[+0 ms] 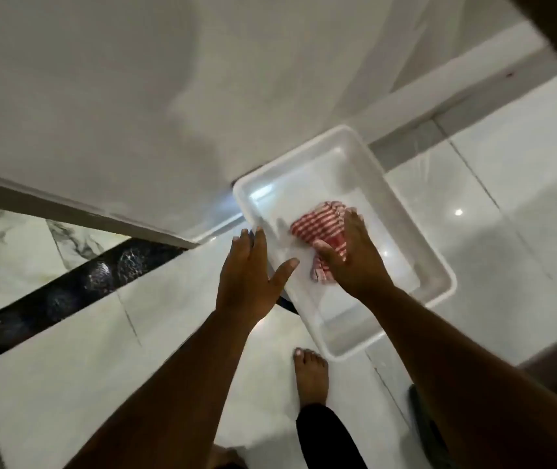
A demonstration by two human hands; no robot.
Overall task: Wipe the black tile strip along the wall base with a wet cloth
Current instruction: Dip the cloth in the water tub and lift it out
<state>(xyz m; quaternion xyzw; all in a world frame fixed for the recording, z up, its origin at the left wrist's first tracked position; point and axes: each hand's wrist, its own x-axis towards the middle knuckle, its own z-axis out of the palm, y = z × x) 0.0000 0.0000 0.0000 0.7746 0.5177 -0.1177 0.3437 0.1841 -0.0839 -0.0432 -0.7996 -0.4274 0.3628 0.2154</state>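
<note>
View from above, looking down at a glossy white tiled floor [67, 384]. A white rectangular plastic tub [439, 265] sits right of centre, turned at an angle, its far corner close to the base of a pale wall [134, 79] that fills the upper half of the frame. Inside the tub lies a crumpled red and white striped cloth [317, 228]. The right hand [355, 262] reaches into the tub from the lower right, palm down, fingers spread flat on top of the cloth with the thumb along its near edge; it presses on the cloth rather than closing around it. The left hand [250, 275] is open, fingers extended, hovering over the tub's left rim with the thumb stretched toward the inside; whether it touches the rim cannot be told. The black tile strip [67, 292] runs diagonally across the left side of the frame, from the lower left edge up toward the centre, where it meets the wall base; its surface shows shiny patches. It lies well apart from the cloth. Beyond the strip, at the far left, is marbled white tile [6, 245]. A bare foot [311, 374] stands on the floor at lower centre, just below the tub.
</note>
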